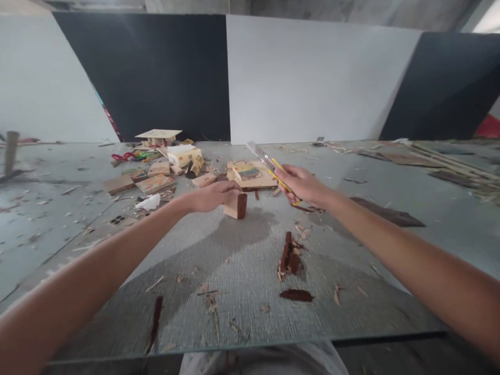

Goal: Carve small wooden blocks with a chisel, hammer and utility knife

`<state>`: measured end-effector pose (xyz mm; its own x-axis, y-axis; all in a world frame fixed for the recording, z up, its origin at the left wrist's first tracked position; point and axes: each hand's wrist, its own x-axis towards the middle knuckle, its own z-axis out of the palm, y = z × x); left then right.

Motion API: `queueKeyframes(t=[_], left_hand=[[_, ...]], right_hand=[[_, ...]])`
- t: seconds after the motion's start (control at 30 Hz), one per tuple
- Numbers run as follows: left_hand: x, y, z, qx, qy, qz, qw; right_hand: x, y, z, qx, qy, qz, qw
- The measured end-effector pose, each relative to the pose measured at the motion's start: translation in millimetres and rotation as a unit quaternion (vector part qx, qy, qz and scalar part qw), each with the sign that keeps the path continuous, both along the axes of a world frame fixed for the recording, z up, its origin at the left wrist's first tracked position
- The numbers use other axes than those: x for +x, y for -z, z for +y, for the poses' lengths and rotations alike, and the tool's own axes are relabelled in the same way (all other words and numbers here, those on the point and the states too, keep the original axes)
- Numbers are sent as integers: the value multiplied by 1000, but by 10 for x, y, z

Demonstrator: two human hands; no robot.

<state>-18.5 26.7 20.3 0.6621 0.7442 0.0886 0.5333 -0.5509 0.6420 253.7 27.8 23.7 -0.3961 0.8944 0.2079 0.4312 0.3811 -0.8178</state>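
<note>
My left hand (214,196) is closed over the top of a small wooden block (235,206), which stands on the glass-like tabletop. The block has a pale side and a dark reddish-brown end face. To its right, my right hand (299,183) grips a yellow-handled utility knife (269,164) above the table. Its blade points up and to the left, apart from the block. Dark brown shavings (289,255) lie in a small heap in front of the hands, and a single dark strip (297,295) is nearer the table edge.
Behind the hands lies a flat wooden board (263,181) with a small painted piece on it. Wood offcuts (156,183), red-handled scissors (124,157) and a yellow box (183,155) crowd the left back. Long wood strips (453,164) are at right. Black and white panels stand behind.
</note>
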Motion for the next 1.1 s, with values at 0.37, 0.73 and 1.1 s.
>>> queueKeyframes(t=[0.37,0.73,1.1], left_hand=[[54,119,-184,-91,-19,-82,992],[79,228,-204,-105,-45,-144,983],[71,251,-184,-87,-42,-141,985]], right_hand=[[271,213,-424,260,-58,-263,927],[325,351,-425,231,-30,-300,925],[237,263,-419,152,-72,-250,954]])
